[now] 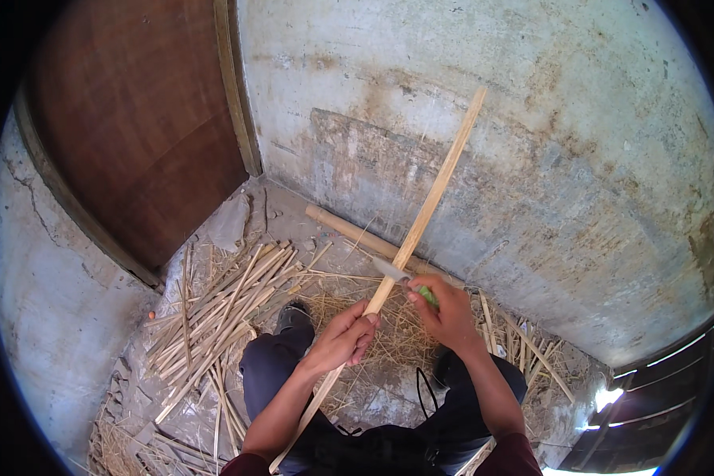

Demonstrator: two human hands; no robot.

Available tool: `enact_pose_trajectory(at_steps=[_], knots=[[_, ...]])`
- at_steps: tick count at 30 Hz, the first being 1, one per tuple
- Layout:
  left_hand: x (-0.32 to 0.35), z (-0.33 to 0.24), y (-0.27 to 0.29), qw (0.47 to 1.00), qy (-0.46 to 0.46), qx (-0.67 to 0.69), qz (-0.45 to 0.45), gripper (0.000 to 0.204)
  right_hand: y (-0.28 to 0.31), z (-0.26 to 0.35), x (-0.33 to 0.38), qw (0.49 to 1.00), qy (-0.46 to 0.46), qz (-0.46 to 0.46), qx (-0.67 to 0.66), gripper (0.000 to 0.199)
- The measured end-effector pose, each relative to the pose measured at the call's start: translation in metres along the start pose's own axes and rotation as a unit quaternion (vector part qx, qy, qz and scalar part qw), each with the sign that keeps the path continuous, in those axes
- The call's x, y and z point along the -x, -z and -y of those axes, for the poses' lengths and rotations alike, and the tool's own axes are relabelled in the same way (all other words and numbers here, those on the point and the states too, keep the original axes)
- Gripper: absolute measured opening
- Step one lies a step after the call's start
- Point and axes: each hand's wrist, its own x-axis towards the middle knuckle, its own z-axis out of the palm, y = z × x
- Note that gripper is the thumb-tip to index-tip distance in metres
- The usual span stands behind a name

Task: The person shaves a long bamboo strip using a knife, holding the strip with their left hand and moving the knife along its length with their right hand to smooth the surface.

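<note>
A long, pale strip of split bamboo or wood (434, 196) slants from beside my left forearm up toward the wall. My left hand (343, 335) is closed around its lower part, between my knees. In my right hand (446, 311) is a knife (389, 269) with a green handle, the fingers wrapped round the grip. The blade lies across the strip, just above my left hand, and appears to touch it. Part of the handle is hidden by my fingers.
A heap of thin split strips (222, 309) lies on the floor at the left. Shavings (397, 333) cover the ground between my feet. A thicker pole (345, 228) rests along the wall base (531, 262). More strips (531, 353) lie at the right; a brown door (135, 119) stands far left.
</note>
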Motion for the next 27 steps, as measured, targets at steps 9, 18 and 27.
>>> enact_pose_trajectory(at_steps=[9,18,27], knots=[[0.003,-0.008,-0.003,0.992,0.064,0.109,0.004,0.011,0.003,-0.001,0.005,0.992,-0.065,-0.003,-0.112,0.024],[0.006,-0.006,0.004,0.996,0.04,0.075,0.023,0.015,-0.014,0.011,0.009,0.994,-0.014,0.06,-0.089,0.023],[-0.002,0.011,0.02,0.942,0.06,0.291,0.156,0.014,-0.024,0.005,0.016,0.995,0.021,0.052,-0.086,0.02]])
